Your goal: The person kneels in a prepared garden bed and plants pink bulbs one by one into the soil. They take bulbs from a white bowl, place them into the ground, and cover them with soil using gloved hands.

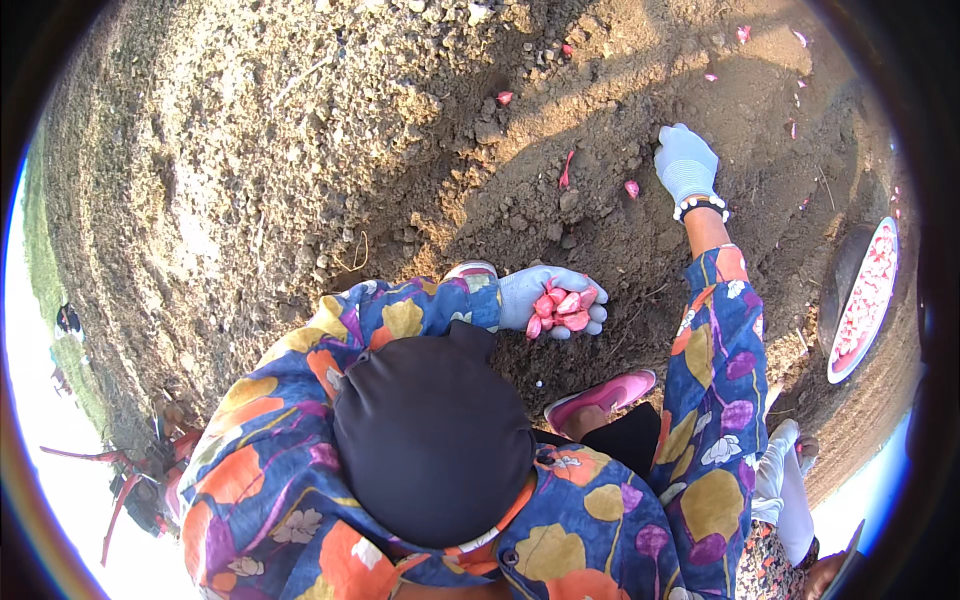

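My left hand (pixel 536 292), in a pale grey knit glove, is palm up and cups several pink garlic cloves (pixel 564 307). It hangs above dark soil, near a shoe partly hidden by the sleeve. My right hand (pixel 685 155), in a matching glove with a beaded bracelet at the wrist, reaches forward to the loose soil (pixel 600 127). Its fingers are curled down against the ground, and whether they pinch a clove is hidden. Just left of it a single pink clove (pixel 631 189) lies on the soil, with another clove (pixel 566 170) farther left.
A white-rimmed basin (pixel 862 300) full of pink cloves stands at the right, beside a dark rounded object (pixel 841 281). More cloves (pixel 505 97) dot the soil ahead. My pink shoe (pixel 604 397) is below. Another person (pixel 784 480) is at lower right; red machinery (pixel 150 465) stands at lower left.
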A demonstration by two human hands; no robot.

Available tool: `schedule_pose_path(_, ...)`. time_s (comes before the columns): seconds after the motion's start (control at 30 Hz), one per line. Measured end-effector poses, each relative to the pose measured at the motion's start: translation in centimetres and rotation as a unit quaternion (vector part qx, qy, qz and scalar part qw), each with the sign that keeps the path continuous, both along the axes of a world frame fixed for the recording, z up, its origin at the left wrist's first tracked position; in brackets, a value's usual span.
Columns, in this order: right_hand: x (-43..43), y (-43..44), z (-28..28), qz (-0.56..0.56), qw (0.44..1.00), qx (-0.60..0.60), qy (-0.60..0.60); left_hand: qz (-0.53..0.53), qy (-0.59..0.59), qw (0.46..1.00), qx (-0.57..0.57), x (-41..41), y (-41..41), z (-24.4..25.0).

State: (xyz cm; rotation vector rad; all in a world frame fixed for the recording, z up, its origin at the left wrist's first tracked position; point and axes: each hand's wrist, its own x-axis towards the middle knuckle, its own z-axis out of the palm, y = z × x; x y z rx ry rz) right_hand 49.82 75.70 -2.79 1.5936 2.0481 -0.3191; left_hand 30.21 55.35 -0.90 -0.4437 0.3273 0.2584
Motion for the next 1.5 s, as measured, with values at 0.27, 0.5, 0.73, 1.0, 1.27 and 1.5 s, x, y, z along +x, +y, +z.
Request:
schedule_pose_path(0.27, 0.2, -5.7, 2.8, -0.026, 0.99, 0.009, 0.135, 0.008, 0.015, 1.0, -0.001, -0.3, 0.1, -0.7)
schedule_pose_path(0.5, -2.1, -7.1, 2.0, -0.043, 0.998, -0.022, 0.03, 0.006, -0.012, 1.0, 0.01, 0.4, 0.6, -0.3)
schedule_pose_path(0.73, -3.3, -6.8, 2.8, -0.065, 0.987, -0.125, 0.072, -0.029, 0.041, 0.998, 0.025, 0.2, 0.9, 1.1)
schedule_pose_path(1.0, -4.0, -8.9, 1.0, -0.086, 0.993, -0.069, 0.042, -0.016, 0.022, 1.0, -0.003, 0.0, 0.6, 0.6)
schedule_pose_path(1.27, -2.5, -2.0, 5.4, -0.042, 0.98, -0.129, 0.149, 0.037, 0.002, 0.999, -0.02, -2.2, 0.8, -0.3)
schedule_pose_path(1.5, 1.9, 17.8, 3.1, -0.063, 0.918, 0.268, 0.285, 0.143, -0.002, 0.989, 0.041, -4.9, 2.9, 1.7)
